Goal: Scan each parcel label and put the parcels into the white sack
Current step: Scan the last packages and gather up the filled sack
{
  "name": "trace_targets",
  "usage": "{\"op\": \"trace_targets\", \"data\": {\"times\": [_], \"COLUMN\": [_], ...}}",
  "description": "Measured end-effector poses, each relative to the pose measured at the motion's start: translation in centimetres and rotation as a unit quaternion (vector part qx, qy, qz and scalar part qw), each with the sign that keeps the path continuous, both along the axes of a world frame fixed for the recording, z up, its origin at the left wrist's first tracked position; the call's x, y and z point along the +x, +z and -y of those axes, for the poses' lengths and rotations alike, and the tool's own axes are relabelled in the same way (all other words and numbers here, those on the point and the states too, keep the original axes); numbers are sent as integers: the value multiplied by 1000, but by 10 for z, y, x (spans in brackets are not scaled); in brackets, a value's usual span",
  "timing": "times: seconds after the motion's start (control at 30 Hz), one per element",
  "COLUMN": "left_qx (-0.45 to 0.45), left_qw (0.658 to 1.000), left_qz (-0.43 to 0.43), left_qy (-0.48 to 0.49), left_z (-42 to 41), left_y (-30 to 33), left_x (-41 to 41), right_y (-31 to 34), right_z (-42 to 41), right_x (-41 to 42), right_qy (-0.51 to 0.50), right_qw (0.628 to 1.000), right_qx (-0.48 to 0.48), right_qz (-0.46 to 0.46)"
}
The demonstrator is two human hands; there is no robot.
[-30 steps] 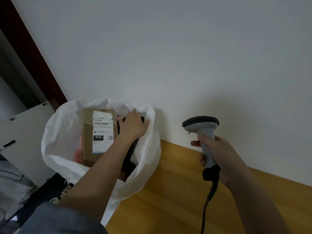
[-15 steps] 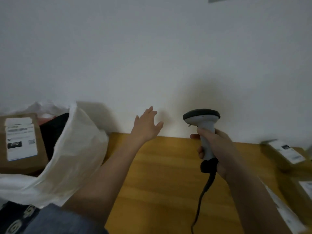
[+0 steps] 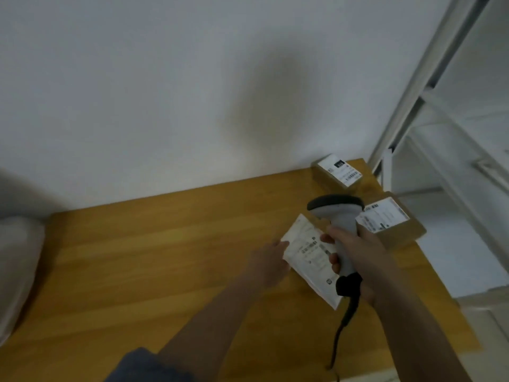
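A flat white parcel with a printed label lies on the wooden table, right of centre. My left hand touches its left edge; whether the fingers grip it is blurred. My right hand grips the handle of a grey barcode scanner, held just over the parcel's right side, its black cable hanging toward me. Two brown cardboard parcels with white labels lie further right: one against the wall, one at the table's right edge. The white sack shows only partly at the far left.
A white metal shelf frame stands past the table's right end. A white wall runs behind the table. The table's right edge is close behind the brown parcels.
My view has swung right, away from the sack. My left hand left the sack, crossed the table and reached the white parcel. The scanner stays in my right hand.
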State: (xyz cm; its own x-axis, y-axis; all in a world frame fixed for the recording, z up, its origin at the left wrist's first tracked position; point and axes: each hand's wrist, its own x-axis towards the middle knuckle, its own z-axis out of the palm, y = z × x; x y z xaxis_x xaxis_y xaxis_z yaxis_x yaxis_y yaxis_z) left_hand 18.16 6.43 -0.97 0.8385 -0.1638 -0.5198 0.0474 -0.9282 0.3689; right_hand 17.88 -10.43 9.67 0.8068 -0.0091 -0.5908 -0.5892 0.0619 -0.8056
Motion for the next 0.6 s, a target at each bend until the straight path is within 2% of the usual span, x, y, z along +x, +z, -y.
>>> {"op": "trace_targets", "data": {"times": [0.1,0.3,0.47,0.6], "left_qx": [65,110,122,118], "left_qw": [988,955,949,962], "left_qz": [24,71,76,87], "left_qy": [-135,-264,-279,-229], "left_z": [28,65,45,6], "left_y": [-45,-102,-115,-112], "left_x": [-5,2,0,-8], "right_y": [-24,-55,-66,-59], "right_z": [15,25,19,3], "right_x": [-3,-7,-14,-15], "right_qy": [-20,-26,-13,9], "right_qw": [999,998,997,996], "right_qx": [-19,-40,-62,-77], "right_qz": [-21,-35,-46,-50]}}
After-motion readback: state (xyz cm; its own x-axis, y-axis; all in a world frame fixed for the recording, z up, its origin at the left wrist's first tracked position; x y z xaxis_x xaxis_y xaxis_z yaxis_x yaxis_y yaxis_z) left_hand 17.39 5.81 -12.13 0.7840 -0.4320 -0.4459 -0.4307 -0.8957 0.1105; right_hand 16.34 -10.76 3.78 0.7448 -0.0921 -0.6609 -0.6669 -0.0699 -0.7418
